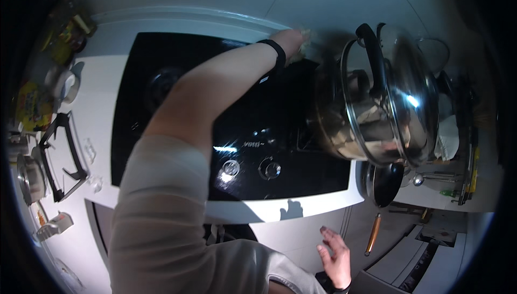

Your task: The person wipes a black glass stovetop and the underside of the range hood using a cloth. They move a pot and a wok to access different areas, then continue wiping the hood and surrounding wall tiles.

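Note:
My left arm reaches across a black glass cooktop [250, 112]. At its back edge, by the wall, my left hand [286, 43] is closed around a pale, crumpled cloth [305, 39], which is blurred and partly hidden by the hand. Two control knobs, one [231, 168] left of the other [272, 170], sit near the front of the glass. My right hand [337, 259] hangs in front of the counter edge with fingers apart and holds nothing. Just right of the left hand stands a large stainless steel pot [335, 128] with glass and black handle parts.
A black pan support [62, 156] lies on the left counter beside a metal pot [30, 179] and a white bowl [68, 86]. At right, a frying pan [385, 185] extends its wooden handle past the counter edge. A ladle [418, 179] lies behind it.

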{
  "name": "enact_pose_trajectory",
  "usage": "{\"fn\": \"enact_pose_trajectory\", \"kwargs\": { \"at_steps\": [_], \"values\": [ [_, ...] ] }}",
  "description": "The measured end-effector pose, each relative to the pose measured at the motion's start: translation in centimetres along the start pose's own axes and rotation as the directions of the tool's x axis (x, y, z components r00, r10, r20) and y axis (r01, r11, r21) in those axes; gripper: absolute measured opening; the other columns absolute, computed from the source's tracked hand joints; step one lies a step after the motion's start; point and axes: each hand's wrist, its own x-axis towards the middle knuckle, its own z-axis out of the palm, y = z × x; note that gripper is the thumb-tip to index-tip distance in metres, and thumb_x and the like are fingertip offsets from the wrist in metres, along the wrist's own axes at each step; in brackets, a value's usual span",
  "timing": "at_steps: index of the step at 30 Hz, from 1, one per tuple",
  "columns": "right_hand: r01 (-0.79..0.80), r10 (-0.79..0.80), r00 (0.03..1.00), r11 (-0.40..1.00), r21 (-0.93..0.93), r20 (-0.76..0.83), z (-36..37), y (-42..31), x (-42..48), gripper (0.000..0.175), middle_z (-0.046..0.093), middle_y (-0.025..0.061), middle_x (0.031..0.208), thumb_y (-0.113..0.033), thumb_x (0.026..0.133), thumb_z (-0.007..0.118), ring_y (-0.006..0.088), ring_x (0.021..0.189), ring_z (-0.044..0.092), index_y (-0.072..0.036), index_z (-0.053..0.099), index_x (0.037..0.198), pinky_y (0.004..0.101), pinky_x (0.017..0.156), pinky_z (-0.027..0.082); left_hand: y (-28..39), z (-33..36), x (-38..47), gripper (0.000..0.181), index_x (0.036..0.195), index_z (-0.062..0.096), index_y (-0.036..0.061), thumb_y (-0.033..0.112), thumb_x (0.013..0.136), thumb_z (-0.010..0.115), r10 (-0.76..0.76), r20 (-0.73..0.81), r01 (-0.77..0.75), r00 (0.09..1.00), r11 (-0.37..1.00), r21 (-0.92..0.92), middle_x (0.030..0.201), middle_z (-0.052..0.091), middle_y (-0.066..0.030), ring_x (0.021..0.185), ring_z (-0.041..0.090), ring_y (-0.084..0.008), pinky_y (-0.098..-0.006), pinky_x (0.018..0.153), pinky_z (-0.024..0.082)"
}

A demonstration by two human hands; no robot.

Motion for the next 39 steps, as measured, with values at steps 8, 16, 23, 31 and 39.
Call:
{"fn": "enact_pose_trajectory", "kwargs": {
  "at_steps": [8, 16, 23, 31, 39],
  "values": [
    [-0.181, 0.181, 0.983, 0.983, -0.006, -0.036, -1.0, 3.0, 0.8, 0.033, 0.060, 0.0198, 0.116, -0.007, 0.091, 0.055, 0.0248, 0.099, 0.062, 0.001, 0.056, 0.123, 0.0308, 0.083, 0.050, -2.8, 2.2, 0.7, 0.035, 0.126, 0.056, 0.0133, 0.026, 0.093, 0.049, 0.175, 0.594, -0.162, 0.785, 0.984, -0.076, 0.122, 0.059, -0.0140, 0.105, 0.058, -0.0302, -0.0377, 0.091, 0.045],
    [-0.268, 0.267, 0.962, 0.963, -0.010, -0.059, -1.3, 5.0, 1.9, 0.033, 0.062, 0.0189, 0.110, -0.008, 0.092, 0.053, 0.0217, 0.090, 0.062, 0.002, 0.054, 0.123, 0.0299, 0.077, 0.051, -4.2, 8.7, 8.5, 0.034, 0.119, 0.060, 0.0063, 0.024, 0.093, 0.048, 0.277, 0.695, -0.432, 0.663, 0.900, 0.053, 0.118, 0.062, -0.0134, 0.102, 0.059, -0.0288, -0.0386, 0.087, 0.045],
    [-0.433, 0.442, 0.895, 0.893, 0.123, -0.056, -1.0, 5.5, 1.1, 0.037, 0.064, 0.0149, 0.105, -0.011, 0.093, 0.053, 0.0142, 0.075, 0.058, 0.002, 0.049, 0.128, 0.0272, 0.067, 0.049, -4.5, 17.7, 16.2, 0.032, 0.119, 0.061, 0.0077, 0.019, 0.091, 0.050, 0.290, 0.794, -0.461, 0.534, 0.888, -0.014, 0.116, 0.063, -0.0137, 0.102, 0.059, -0.0298, -0.0382, 0.087, 0.045],
    [-0.432, 0.456, 0.889, 0.858, 0.278, -0.025, -0.6, 5.8, 1.2, 0.038, 0.059, 0.0159, 0.120, -0.005, 0.094, 0.053, 0.0186, 0.104, 0.057, 0.003, 0.047, 0.130, 0.0295, 0.091, 0.046, -3.6, 17.5, 16.8, 0.032, 0.119, 0.062, 0.0093, 0.014, 0.089, 0.051, 0.300, 0.769, -0.544, 0.565, 0.836, 0.074, 0.113, 0.064, -0.0140, 0.101, 0.060, -0.0310, -0.0376, 0.086, 0.046],
    [-0.352, 0.351, 0.936, 0.935, 0.045, 0.016, 0.2, 9.6, 3.5, 0.037, 0.064, 0.0162, 0.108, -0.002, 0.089, 0.054, 0.0193, 0.093, 0.062, -0.002, 0.053, 0.126, 0.0309, 0.082, 0.049, -7.3, -1.4, 3.6, 0.037, 0.124, 0.059, 0.0126, 0.006, 0.088, 0.053, 0.270, 0.736, -0.424, 0.620, 0.906, 0.024, 0.122, 0.060, -0.0135, 0.111, 0.056, -0.0333, -0.0385, 0.095, 0.043]
  ]
}}
